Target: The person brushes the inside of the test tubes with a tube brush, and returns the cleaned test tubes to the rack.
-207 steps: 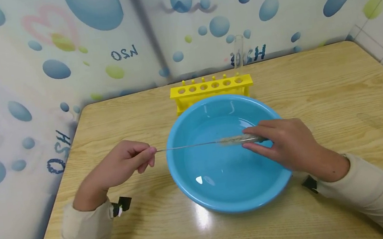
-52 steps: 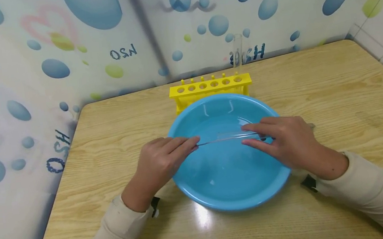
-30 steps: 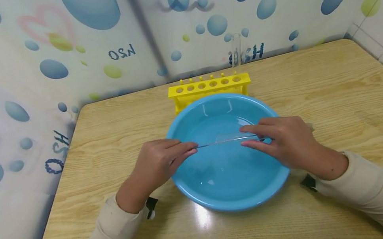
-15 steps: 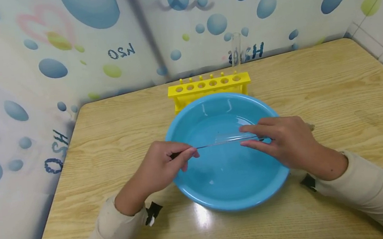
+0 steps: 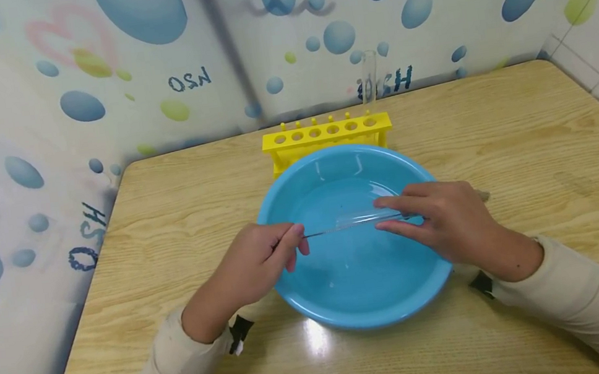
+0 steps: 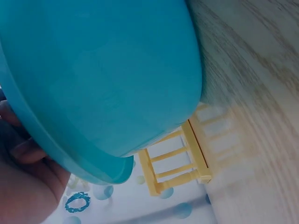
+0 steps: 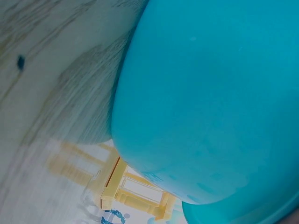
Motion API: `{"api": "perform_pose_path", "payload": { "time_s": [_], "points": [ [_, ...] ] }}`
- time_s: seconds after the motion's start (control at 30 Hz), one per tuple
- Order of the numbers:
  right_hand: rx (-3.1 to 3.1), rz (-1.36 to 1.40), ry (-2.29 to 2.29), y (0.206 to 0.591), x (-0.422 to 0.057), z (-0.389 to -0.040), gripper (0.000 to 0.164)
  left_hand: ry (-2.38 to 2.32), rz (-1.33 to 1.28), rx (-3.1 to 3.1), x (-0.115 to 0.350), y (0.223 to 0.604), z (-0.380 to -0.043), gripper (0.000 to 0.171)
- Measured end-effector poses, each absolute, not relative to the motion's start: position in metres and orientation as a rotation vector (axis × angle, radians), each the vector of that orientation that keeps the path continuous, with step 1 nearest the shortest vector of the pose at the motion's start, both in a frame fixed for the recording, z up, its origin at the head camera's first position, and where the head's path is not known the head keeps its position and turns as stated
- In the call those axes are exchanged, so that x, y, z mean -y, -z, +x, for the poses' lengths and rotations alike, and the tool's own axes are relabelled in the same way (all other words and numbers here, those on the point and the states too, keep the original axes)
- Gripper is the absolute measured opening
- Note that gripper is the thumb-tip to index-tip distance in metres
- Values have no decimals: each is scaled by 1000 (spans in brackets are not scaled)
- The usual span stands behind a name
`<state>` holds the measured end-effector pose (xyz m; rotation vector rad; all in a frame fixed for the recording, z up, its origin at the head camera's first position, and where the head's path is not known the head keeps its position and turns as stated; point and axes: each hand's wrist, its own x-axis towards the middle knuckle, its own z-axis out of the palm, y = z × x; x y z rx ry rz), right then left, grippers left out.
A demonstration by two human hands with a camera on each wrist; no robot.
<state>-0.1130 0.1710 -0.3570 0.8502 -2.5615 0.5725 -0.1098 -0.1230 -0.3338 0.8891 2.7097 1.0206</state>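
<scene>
In the head view my right hand (image 5: 449, 221) holds a clear glass test tube (image 5: 362, 218) sideways over the blue basin (image 5: 363, 322), thumb and fingers on either side of it. My left hand (image 5: 263, 257) pinches the thin twisted-wire handle (image 5: 316, 233) of a test tube brush, left of the tube's mouth. The wire runs into the tube, and tan bristles (image 5: 482, 194) show just beyond the right hand. The rest of the brush is hidden by that hand. Curled fingers of the left hand (image 6: 28, 163) appear by the basin rim in the left wrist view.
A yellow test tube rack (image 5: 326, 132) stands right behind the basin, with another clear test tube (image 5: 370, 78) upright at its right end. The wooden table (image 5: 187, 188) meets a patterned wall (image 5: 149, 56) at the back.
Earlier the bristles were near the tube's mouth; now they are past the right hand. The left hand came rightward with the wire and has since rolled over. The right hand stays put.
</scene>
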Motion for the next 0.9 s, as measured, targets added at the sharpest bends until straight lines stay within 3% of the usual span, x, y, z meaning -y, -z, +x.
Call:
{"api": "perform_pose_path", "payload": {
  "time_s": [0.3, 0.67, 0.77, 0.9],
  "points": [
    [2552, 858, -580, 358, -171, -113, 36, -809, 803, -2921, 122, 331, -111, 40],
    [2564, 870, -554, 357, -172, -113, 36, -1198, 622, -2719, 122, 334, -115, 23],
    [2569, 872, -538, 357, -172, -113, 37, -1241, 683, -2737, 123, 336, -117, 20],
    [2572, 867, -539, 357, -172, -113, 37, -1210, 983, -2841, 128, 337, -119, 14]
  ]
}}
